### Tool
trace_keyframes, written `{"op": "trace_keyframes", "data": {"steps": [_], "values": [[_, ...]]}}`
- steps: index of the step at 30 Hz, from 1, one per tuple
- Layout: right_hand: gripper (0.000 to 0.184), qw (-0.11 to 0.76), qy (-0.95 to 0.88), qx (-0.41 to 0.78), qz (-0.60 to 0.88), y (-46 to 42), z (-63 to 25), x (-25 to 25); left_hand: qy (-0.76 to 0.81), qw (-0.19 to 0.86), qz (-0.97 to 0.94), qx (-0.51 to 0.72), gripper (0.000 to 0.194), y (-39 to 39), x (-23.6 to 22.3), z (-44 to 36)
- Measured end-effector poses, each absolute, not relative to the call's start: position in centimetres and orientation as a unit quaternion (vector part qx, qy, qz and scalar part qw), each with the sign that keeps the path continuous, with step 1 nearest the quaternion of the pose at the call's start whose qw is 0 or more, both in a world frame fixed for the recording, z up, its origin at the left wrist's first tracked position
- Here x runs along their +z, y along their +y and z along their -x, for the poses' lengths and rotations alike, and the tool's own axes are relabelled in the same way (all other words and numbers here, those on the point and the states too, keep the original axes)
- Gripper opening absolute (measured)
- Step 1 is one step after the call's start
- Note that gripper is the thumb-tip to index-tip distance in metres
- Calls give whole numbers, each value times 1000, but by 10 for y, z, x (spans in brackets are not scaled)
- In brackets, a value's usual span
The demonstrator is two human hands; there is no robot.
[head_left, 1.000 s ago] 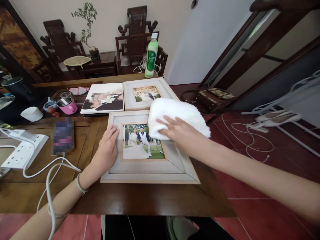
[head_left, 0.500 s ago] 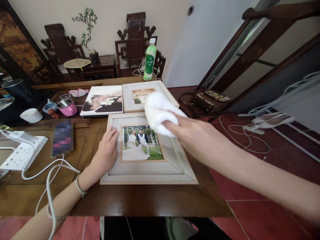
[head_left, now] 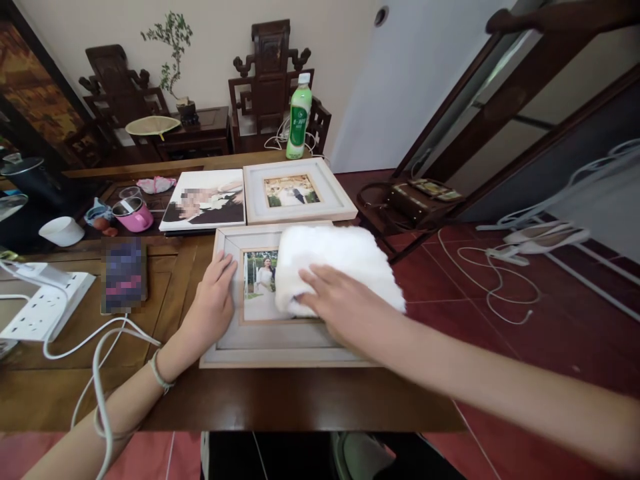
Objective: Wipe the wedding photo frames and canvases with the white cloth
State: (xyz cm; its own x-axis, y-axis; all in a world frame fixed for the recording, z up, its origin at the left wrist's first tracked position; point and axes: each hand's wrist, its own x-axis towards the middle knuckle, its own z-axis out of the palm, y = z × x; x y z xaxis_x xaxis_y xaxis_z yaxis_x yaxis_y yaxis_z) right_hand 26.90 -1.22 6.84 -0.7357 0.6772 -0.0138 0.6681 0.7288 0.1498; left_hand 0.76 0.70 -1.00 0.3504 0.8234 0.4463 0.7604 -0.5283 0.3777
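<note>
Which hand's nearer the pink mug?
Left. The left hand is at the left edge of the front frame, right of and nearer the camera than the pink mug; the right hand is farther right, on the white cloth.

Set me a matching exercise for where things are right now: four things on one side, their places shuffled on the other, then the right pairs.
Things:
1. Cloth
2. Bottle
3. Mug
4. Left hand

Places:
A. Just right of the white cup
B. On the left side of the nearer picture frame
C. Under the right hand, hiding part of a photo
D. Upright near the far edge of the table

Pairs: 1-C, 2-D, 3-A, 4-B
</note>
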Motion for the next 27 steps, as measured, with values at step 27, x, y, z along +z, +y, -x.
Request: {"op": "trace_keyframes", "data": {"steps": [27], "values": [[47, 50, 918, 17, -394, 4, -259, 61, 474, 47, -827, 298, 57, 9, -16, -4]]}}
